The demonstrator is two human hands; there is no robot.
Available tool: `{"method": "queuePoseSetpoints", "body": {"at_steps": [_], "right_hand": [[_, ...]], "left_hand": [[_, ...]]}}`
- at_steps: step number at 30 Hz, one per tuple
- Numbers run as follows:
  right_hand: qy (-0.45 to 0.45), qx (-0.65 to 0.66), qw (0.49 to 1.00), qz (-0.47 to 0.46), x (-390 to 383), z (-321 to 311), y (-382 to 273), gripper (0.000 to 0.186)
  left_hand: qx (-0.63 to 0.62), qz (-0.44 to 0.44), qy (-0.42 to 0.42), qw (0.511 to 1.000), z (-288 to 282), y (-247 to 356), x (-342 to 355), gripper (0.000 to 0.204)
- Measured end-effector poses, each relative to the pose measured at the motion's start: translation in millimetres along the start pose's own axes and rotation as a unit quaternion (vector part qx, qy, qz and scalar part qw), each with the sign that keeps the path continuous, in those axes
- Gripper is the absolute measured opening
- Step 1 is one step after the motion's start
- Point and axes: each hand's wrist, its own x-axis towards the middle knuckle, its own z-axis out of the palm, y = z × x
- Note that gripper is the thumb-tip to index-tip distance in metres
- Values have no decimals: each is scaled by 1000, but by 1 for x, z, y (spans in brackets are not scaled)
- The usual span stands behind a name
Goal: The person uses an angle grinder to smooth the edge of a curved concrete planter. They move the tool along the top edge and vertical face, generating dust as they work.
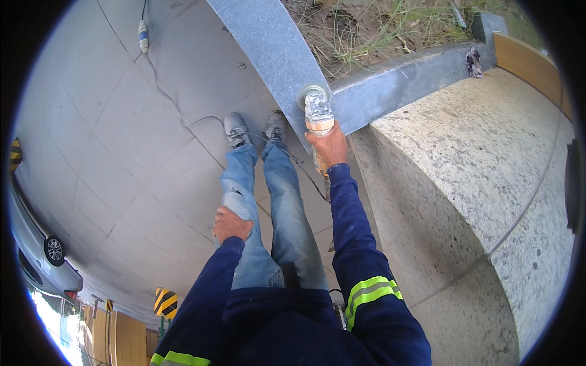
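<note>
An angle grinder [319, 116], its head coated in pale dust, is gripped round the body by my right hand [330, 146]. Its round disc [312, 91] lies against the top of the blue-grey stone kerb [268, 46], close to where a second stone edge [403, 87] joins it. I cannot tell whether the disc is spinning. My left hand [232, 224] is closed over the leg of my faded jeans [239, 177] near the left knee, with its fingers curled and partly hidden.
A grey cable [160, 88] with a white-and-blue connector [144, 36] crosses the paving and passes my shoes [237, 129]. Soil and dry grass [366, 30] lie behind the kerb. Speckled stone [476, 128] curves along the right. A parked silver car [36, 244] and striped posts [165, 303] stand left.
</note>
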Motion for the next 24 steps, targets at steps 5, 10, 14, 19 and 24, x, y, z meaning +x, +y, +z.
{"method": "queuePoseSetpoints", "body": {"at_steps": [5,10,14,19,24], "right_hand": [[-12,-11,999,-28,16,11,-38,69],[20,24,999,-11,43,-5,-43,71],[47,62,997,3,44,-18,-26,70],[38,60,997,8,24,-9,0,72],[2,7,1000,-5,15,12,-32,73]], "left_hand": [[8,-5,-11,1000,-2,2,2,107],[-11,-2,-22,1000,-8,4,1,107],[-16,-7,-22,1000,-7,5,2,108],[-8,-9,-27,1000,-8,6,3,110],[-12,-2,-23,1000,-8,2,3,108]]}}
